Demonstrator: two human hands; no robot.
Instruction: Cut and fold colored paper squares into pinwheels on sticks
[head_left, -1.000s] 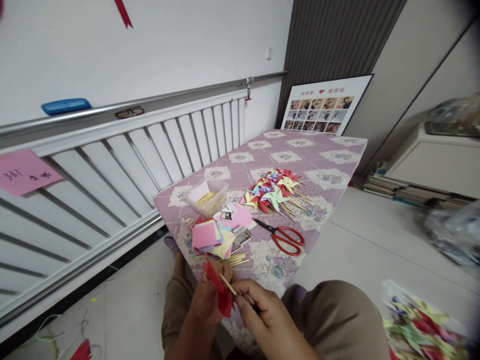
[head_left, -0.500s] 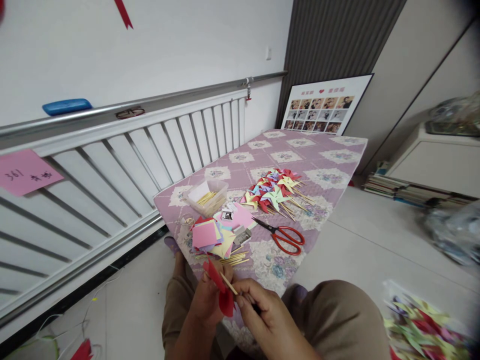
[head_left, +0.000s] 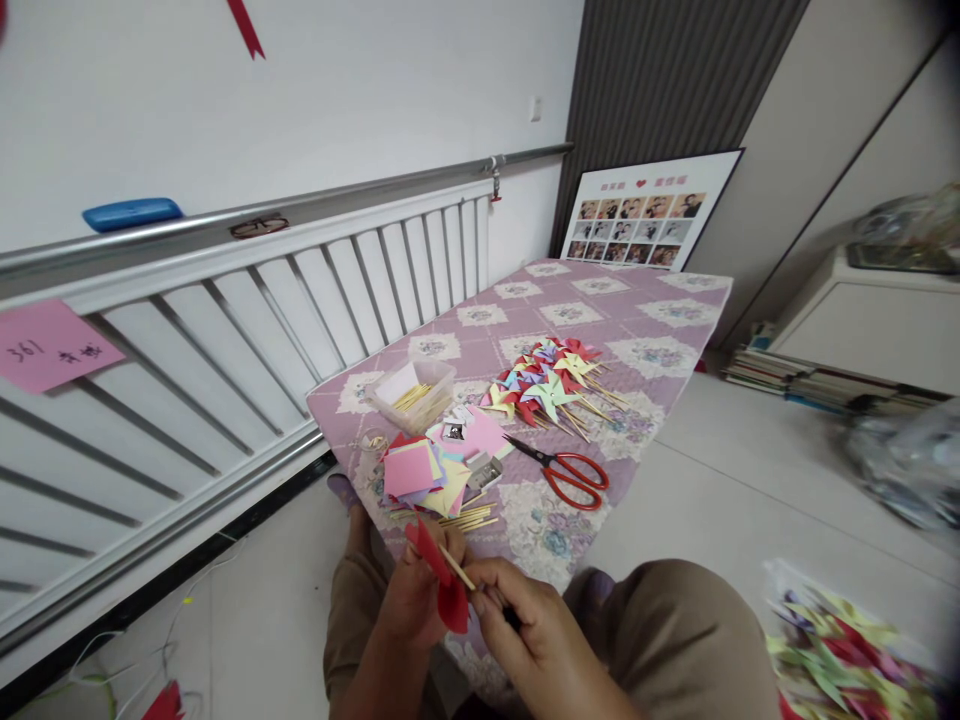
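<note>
A red paper pinwheel (head_left: pixel 451 606) is gripped in my left hand (head_left: pixel 416 590), over the near corner of the table. My right hand (head_left: pixel 525 610) pinches a thin wooden stick (head_left: pixel 457 569), whose far end meets the pinwheel's middle. Fingers hide how the two are joined. Just beyond my hands lie several loose sticks (head_left: pixel 471 516) and a stack of coloured paper squares (head_left: pixel 409 468). Scissors with red handles (head_left: pixel 576 482) rest to the right of the papers. Farther back, finished pinwheels on sticks (head_left: pixel 551 385) lie in a pile.
The table bears a purple patterned cloth (head_left: pixel 600 310). On its left side stands a clear plastic box (head_left: pixel 442 385) holding sticks. A white radiator (head_left: pixel 300 290) runs along the wall. On the floor at right lies a heap of colourful pinwheels (head_left: pixel 847 650).
Almost nothing differs. Both hands keep the red pinwheel and stick in nearly the same place, and the camera view has shifted very slightly.
</note>
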